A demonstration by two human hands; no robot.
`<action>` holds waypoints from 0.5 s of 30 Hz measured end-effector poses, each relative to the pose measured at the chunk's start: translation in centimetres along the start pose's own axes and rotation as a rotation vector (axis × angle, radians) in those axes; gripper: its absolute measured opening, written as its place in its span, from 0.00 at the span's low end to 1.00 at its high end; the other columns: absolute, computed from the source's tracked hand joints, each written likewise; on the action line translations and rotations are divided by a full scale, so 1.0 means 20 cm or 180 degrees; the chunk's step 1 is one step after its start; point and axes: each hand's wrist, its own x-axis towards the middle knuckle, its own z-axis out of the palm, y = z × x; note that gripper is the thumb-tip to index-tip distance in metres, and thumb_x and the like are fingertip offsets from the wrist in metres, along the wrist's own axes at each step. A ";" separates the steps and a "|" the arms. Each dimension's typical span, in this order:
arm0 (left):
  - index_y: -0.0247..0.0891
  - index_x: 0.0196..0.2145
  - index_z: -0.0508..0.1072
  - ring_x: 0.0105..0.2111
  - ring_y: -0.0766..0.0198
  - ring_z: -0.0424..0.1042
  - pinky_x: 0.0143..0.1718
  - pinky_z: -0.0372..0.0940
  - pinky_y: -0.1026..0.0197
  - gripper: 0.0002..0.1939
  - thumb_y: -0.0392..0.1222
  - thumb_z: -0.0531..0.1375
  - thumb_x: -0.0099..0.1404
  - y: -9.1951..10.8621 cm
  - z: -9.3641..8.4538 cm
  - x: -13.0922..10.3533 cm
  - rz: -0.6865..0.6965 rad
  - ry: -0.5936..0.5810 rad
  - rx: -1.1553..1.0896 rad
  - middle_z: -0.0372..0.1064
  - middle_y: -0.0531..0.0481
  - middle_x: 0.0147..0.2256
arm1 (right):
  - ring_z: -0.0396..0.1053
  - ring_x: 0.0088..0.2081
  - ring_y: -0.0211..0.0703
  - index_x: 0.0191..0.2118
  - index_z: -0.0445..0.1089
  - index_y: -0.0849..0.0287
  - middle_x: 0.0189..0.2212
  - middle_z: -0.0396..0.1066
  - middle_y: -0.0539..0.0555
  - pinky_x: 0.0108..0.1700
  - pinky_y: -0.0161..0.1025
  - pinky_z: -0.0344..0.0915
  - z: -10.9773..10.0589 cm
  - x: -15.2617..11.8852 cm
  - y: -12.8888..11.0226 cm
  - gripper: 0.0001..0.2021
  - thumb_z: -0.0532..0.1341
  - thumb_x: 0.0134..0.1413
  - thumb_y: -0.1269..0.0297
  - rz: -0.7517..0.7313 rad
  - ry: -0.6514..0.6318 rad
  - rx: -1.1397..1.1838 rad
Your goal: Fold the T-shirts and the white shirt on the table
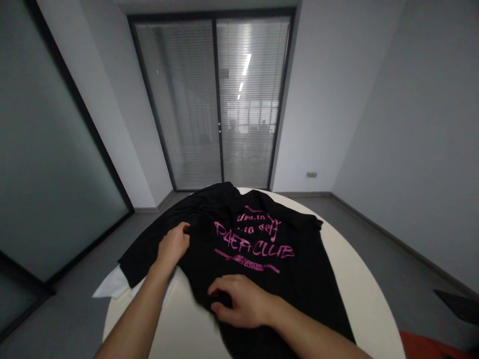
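Black shirt (310, 279) overlaps white cloth (113, 283) on table (368, 299), right hand (241, 300) loosely open, left hand's (174, 245) hold unclear.

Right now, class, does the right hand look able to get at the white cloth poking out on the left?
Probably not directly: the left forearm lies between the right hand and the white cloth, though the cloth's outer corner sticks out uncovered past the black fabric.

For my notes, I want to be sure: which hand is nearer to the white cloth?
The left hand. It is at the black shirt, beyond and to the right of the white cloth; the right hand is farther right, by the shirt's nearer part.
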 end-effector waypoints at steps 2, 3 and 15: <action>0.42 0.54 0.71 0.47 0.41 0.76 0.45 0.69 0.45 0.21 0.39 0.51 0.65 0.02 -0.07 -0.04 -0.0312 -0.0086 0.0420 0.76 0.38 0.48 | 0.71 0.43 0.40 0.50 0.72 0.55 0.43 0.75 0.51 0.47 0.34 0.65 0.02 0.00 -0.03 0.13 0.59 0.61 0.62 -0.0368 -0.0211 -0.0305; 0.41 0.54 0.71 0.46 0.40 0.76 0.44 0.69 0.44 0.21 0.40 0.51 0.65 0.02 -0.10 -0.05 -0.0418 -0.0107 0.0574 0.76 0.37 0.47 | 0.71 0.45 0.40 0.50 0.72 0.54 0.45 0.75 0.51 0.48 0.34 0.65 0.03 0.01 -0.04 0.13 0.58 0.63 0.62 -0.0513 -0.0252 -0.0458; 0.38 0.57 0.67 0.50 0.44 0.74 0.44 0.69 0.49 0.22 0.48 0.58 0.67 0.20 -0.30 -0.11 0.0179 -0.0535 0.1421 0.73 0.37 0.51 | 0.72 0.40 0.37 0.57 0.67 0.50 0.41 0.77 0.47 0.36 0.32 0.64 0.21 0.00 -0.11 0.18 0.52 0.68 0.51 -0.1318 -0.0411 -0.1212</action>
